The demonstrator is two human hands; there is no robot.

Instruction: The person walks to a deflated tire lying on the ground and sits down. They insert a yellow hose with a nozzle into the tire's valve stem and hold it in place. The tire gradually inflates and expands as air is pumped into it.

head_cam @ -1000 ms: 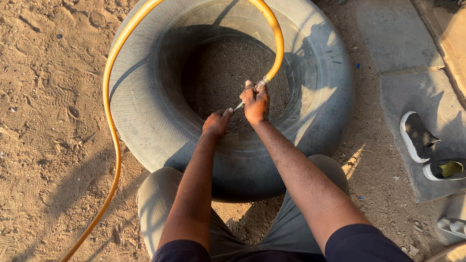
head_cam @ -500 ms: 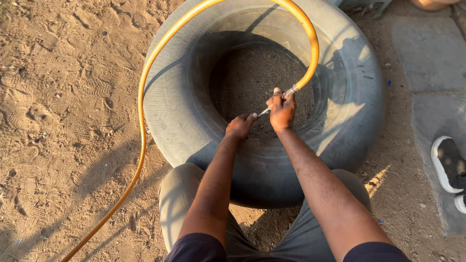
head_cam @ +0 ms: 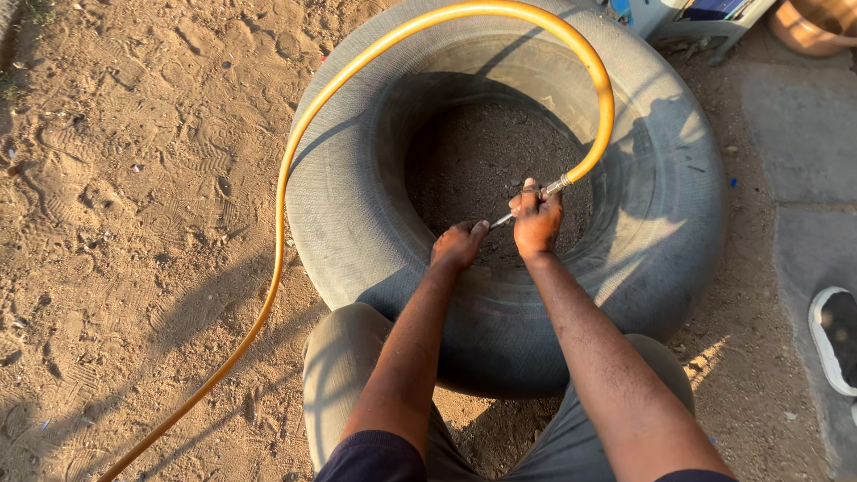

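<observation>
A large grey tyre (head_cam: 678, 232) lies flat on sandy ground in front of my knees. My right hand (head_cam: 537, 221) grips the metal nozzle (head_cam: 553, 187) at the end of a yellow hose (head_cam: 295, 161), held over the tyre's inner rim. My left hand (head_cam: 457, 245) rests on the near inner edge of the tyre, its thumb touching the tip of the nozzle. The hose loops over the tyre's far side and runs off to the lower left across the sand.
Loose sand with footprints (head_cam: 134, 205) spreads to the left. A concrete slab (head_cam: 803, 143) lies on the right with a shoe (head_cam: 835, 335) at its edge. A blue and white object (head_cam: 678, 13) and a brown pot (head_cam: 817, 22) sit at the top right.
The view has shifted, so the tyre sits more to the right and lower. Both hands keep the same hold on the nozzle at the tyre's inner rim.
</observation>
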